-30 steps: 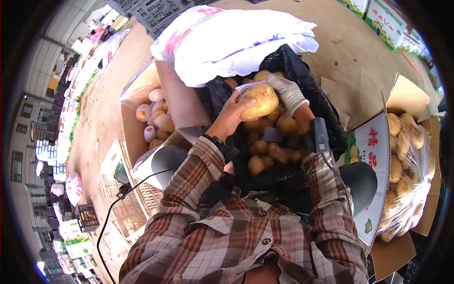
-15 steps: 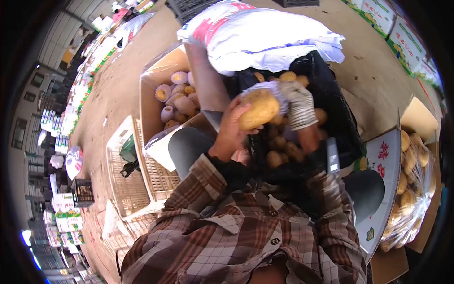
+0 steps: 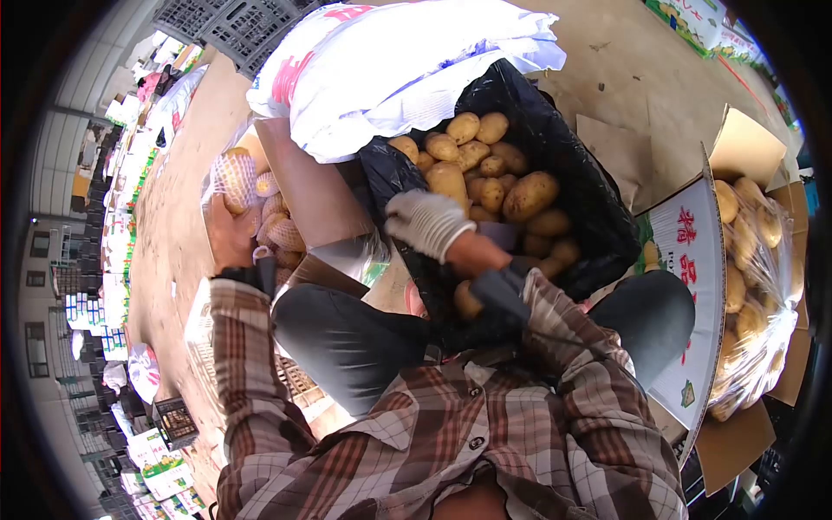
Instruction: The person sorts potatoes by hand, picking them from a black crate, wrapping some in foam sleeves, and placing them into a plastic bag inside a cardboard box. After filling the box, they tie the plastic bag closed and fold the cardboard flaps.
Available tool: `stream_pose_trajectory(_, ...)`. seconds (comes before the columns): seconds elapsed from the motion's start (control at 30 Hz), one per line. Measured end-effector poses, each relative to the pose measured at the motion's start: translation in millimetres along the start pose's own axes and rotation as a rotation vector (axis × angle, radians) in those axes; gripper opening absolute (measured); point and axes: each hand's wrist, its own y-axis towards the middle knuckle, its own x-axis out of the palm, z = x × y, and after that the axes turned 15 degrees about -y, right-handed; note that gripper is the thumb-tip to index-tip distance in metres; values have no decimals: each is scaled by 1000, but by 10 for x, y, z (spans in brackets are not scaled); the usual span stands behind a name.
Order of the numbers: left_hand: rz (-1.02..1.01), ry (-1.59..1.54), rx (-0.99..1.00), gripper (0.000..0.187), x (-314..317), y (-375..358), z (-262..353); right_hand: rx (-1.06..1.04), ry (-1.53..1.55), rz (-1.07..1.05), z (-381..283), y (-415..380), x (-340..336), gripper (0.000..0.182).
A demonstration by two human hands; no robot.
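My bare left hand (image 3: 232,238) is at the left cardboard carton (image 3: 303,186), closed around the lower end of a large potato (image 3: 234,179) in a white foam net. Under and beside it in the carton lie several net-wrapped potatoes (image 3: 282,227). My right hand (image 3: 429,224), in a white knitted glove, is over the near left side of a crate lined with black plastic (image 3: 598,186). Its fingers look curled together and slightly blurred; whatever may be in them is hidden. Bare potatoes (image 3: 530,197) of mixed sizes fill the crate beside the glove.
A stuffed white sack (image 3: 416,65) lies across the far side of carton and crate. Grey plastic crates (image 3: 247,30) stand behind it. To my right is an open carton (image 3: 685,303) with bagged potatoes (image 3: 750,303). A pale plastic basket (image 3: 299,381) sits by my left knee.
My left hand has carried the potato from above the crate leftward to the carton, and the net now covers it. My gloved hand has moved left and off the potato. The view has shifted.
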Motion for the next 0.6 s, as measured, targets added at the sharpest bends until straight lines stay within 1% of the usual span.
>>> stream_pose_trajectory(0.03, -37, 194, 128, 36, -324, 155, -562, 117, -1, 12, 215, 65, 5, 33)
stream_pose_trajectory(0.07, 41, 217, -56, 37, -465, 286, -873, 224, -7, -27, 452, 124, -13, 36)
stream_pose_trajectory(0.1, 176, -69, -200, 35, -146, 283, -442, 342, -40, -74, 667, 192, -38, 37)
stream_pose_trajectory(0.13, 356, -366, -303, 34, 197, 278, 39, 444, -39, -55, 1015, 319, 189, 38)
stream_pose_trajectory(0.17, 215, -286, -219, 25, 531, 210, 508, 535, -29, -66, 1238, 313, 230, 39)
stream_pose_trajectory(0.2, 27, -18, -152, 20, 834, 143, 883, 615, -56, -130, 1361, 340, 196, 33)
stream_pose_trajectory(0.23, -41, -72, -30, 21, 1107, 123, 959, 619, -51, -130, 1490, 388, 229, 33)
stream_pose_trajectory(0.27, -208, -66, -10, 19, 1382, 101, 1181, 613, -157, -151, 1622, 459, 299, 30)
stream_pose_trajectory(0.3, -321, -14, 108, 18, 1613, 160, 1263, 603, -265, -172, 1719, 572, 344, 28)
stream_pose_trajectory(0.33, -433, 39, 227, 19, 1834, 256, 1278, 567, -337, -284, 1824, 747, 363, 29)
stream_pose_trajectory(0.37, -514, 1, 193, 20, 2037, 334, 1252, 565, -333, -283, 1858, 838, 402, 29)
stream_pose_trajectory(0.4, -532, 54, 309, 20, 2256, 444, 1129, 395, -522, -121, 1914, 946, 469, 32)
stream_pose_trajectory(0.43, -536, 58, 311, 20, 2431, 586, 923, 219, -704, 43, 1951, 1048, 507, 35)
stream_pose_trajectory(0.47, -555, 186, 359, 20, 2602, 729, 685, 130, -682, -155, 1941, 1210, 424, 40)
stream_pose_trajectory(0.5, -573, 314, 406, 21, 2744, 855, 515, 130, -678, -155, 1990, 1330, 465, 40)
stream_pose_trajectory(0.53, -576, 317, 405, 21, 2858, 964, 417, 86, -760, -130, 2050, 1438, 546, 39)
stream_pose_trajectory(0.57, -564, 327, 366, 21, 2955, 1049, 381, 39, -842, -105, 2058, 1507, 563, 38)
stream_pose_trajectory(0.6, -551, 338, 327, 21, 3030, 1081, 358, 42, -829, -139, 2082, 1531, 566, 41)
